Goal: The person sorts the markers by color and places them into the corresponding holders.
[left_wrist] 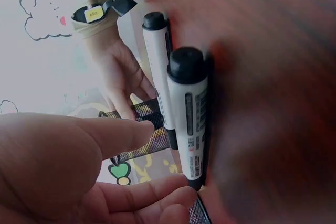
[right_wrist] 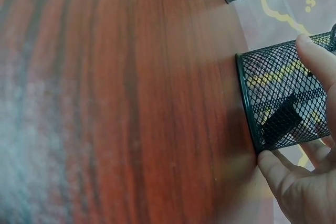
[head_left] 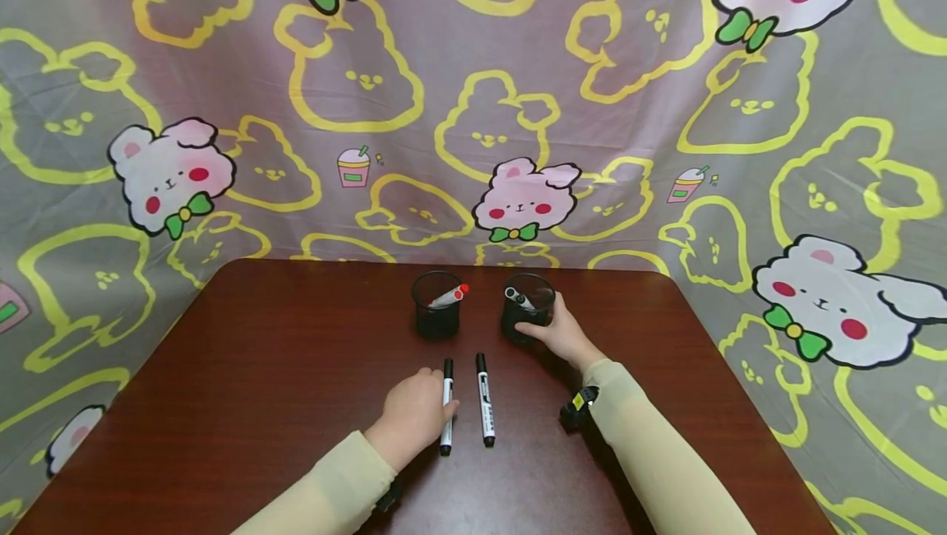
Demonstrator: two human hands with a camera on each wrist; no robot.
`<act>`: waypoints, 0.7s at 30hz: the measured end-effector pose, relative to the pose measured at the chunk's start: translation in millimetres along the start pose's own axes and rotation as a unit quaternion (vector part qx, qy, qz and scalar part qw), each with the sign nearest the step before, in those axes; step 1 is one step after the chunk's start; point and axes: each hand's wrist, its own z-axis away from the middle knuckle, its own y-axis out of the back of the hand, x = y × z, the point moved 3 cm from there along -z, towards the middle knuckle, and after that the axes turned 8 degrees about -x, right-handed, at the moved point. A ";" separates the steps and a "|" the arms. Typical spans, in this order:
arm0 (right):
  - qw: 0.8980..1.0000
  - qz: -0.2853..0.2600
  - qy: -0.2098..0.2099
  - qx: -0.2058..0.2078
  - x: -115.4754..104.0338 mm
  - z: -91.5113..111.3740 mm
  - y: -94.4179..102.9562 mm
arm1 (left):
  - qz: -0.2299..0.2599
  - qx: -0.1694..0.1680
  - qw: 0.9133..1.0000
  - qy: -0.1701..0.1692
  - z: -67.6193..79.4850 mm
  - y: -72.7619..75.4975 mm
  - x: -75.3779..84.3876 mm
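Two black-capped white markers lie on the table, a left marker [head_left: 447,416] and a right marker [head_left: 484,403]. Over the left one is my left hand [head_left: 414,412]. In the left wrist view, its thumb stays apart from the nearer marker [left_wrist: 190,108], while a fingertip reaches the far end; whether it touches is unclear. My right hand [head_left: 568,334] grips the right black mesh pen holder [head_left: 515,326], thumb across the front and fingers around the side. In the right wrist view, the holder's [right_wrist: 270,80] base stands on the table, and a dark marker end shows through the mesh.
Beside it to the left stands another mesh pen holder [head_left: 436,325] with red-tipped white markers [head_left: 448,297] leaning inside. Black-and-white markers [head_left: 520,300] lean in the right holder. A patterned cloth [head_left: 414,108] hangs behind the brown table [head_left: 259,371].
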 end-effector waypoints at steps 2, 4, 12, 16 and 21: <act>1.000 0.001 0.001 0.000 0.6 -0.5 -0.1 | -0.002 0.003 1.000 0.001 1.3 -1.1 0.6; 1.000 0.004 0.002 -0.001 0.7 -0.6 -0.3 | -0.002 0.003 1.000 0.003 2.2 -2.5 1.1; 1.000 0.006 -0.001 -0.004 1.7 0.1 0.3 | -0.009 0.011 1.000 0.011 4.5 -3.8 4.0; 1.000 0.004 -0.001 -0.005 3.1 -0.8 0.4 | -0.012 0.008 1.000 0.015 4.2 -6.3 3.8; 1.000 0.004 0.002 -0.003 4.6 -2.5 -0.2 | -0.021 0.003 1.000 0.016 3.3 -11.0 2.9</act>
